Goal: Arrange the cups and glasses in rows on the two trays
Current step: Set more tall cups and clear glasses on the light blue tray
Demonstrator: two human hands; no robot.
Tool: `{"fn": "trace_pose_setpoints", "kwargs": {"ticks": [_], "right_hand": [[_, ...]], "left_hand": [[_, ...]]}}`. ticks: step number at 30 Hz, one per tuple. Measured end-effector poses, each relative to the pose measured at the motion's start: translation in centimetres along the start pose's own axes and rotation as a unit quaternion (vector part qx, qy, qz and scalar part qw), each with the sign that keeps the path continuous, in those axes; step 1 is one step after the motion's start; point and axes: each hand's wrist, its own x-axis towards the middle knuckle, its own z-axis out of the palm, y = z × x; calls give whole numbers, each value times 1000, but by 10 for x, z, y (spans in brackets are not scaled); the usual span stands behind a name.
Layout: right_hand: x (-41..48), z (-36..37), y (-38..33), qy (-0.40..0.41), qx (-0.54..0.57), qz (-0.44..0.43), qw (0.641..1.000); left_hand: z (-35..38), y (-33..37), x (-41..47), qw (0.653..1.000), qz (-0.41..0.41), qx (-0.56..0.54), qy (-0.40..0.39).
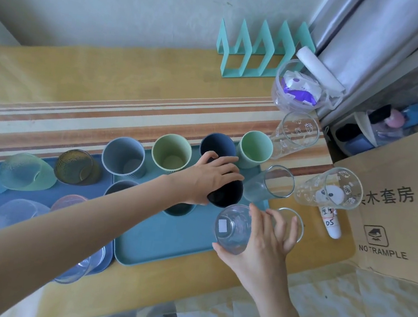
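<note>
As your left hand [208, 176] curled its fingers and thumb round the dark navy cup [226, 193], it held that cup tilted above the far right part of the teal tray [165, 247], your arm stretched across the blue tray [80, 190] beside it. Your right hand [268, 235] gripped a clear glass [233, 228] on its side over the tray's near right corner, thumb underneath and fingers spread wide. The fingertips reached across a plain glass [292, 222] just off the tray, though contact could not be made out. A blank white sticker [222, 225] sat on the held glass's base. Crowding your left hand were a second navy cup [217, 145] and a mint cup [255, 148] just behind it, and a clear tumbler [269, 184] close on its right, between your two hands. Further along that back row stood a light green cup [170, 156] and a grey-blue cup [124, 155], and two darker cups in the nearer row were partly hidden under your arm. The blue tray carried an amber glass [75, 167], a green textured glass [26, 171] and paler, blurred ones. At the table's [159, 78] right end stood two printed glasses [296, 135] with small cartoon figures, and a white tube [331, 223] marked "05" by hand. The cardboard box [392, 220] beside them read "NO TRAMPLE" and "木套房". A teal rack [258, 48] and a clear jar [298, 90] stood by the wall.
</note>
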Motion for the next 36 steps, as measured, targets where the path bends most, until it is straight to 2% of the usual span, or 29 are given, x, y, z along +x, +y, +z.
{"fn": "trace_pose_setpoints", "kwargs": {"ticks": [5,9,13,16,18,20,23,25,28,33,36], "right_hand": [[-3,-2,-3,-6,1,12,1000],[-3,-2,-3,-31,-5,20,999],[-4,-3,-2,-50,12,18,999],[0,-12,-7,-2,55,11,998],[12,-20,-11,48,79,5,996],[30,-23,-15,71,83,0,994],[58,-20,-24,55,57,-13,997],[66,-16,-29,43,40,-19,998],[67,-12,-29,47,39,-17,998],[52,-8,-20,55,53,-3,997],[43,-8,-16,58,56,0,997]], "left_hand": [[4,-1,-2,1000,-12,-13,-8],[-2,-2,-6,998,-20,-16,-59],[-24,-12,-13,991,-59,-119,32],[-40,-35,-11,974,-145,-136,105],[-45,-49,-5,968,-187,-121,115],[-46,-57,5,963,-229,-112,93],[-45,-64,22,947,-307,-94,18],[-40,-67,31,942,-326,-79,-9],[-37,-67,38,939,-339,-52,-20],[-31,-64,39,949,-306,72,-39],[-26,-66,38,950,-303,71,-32]]}}
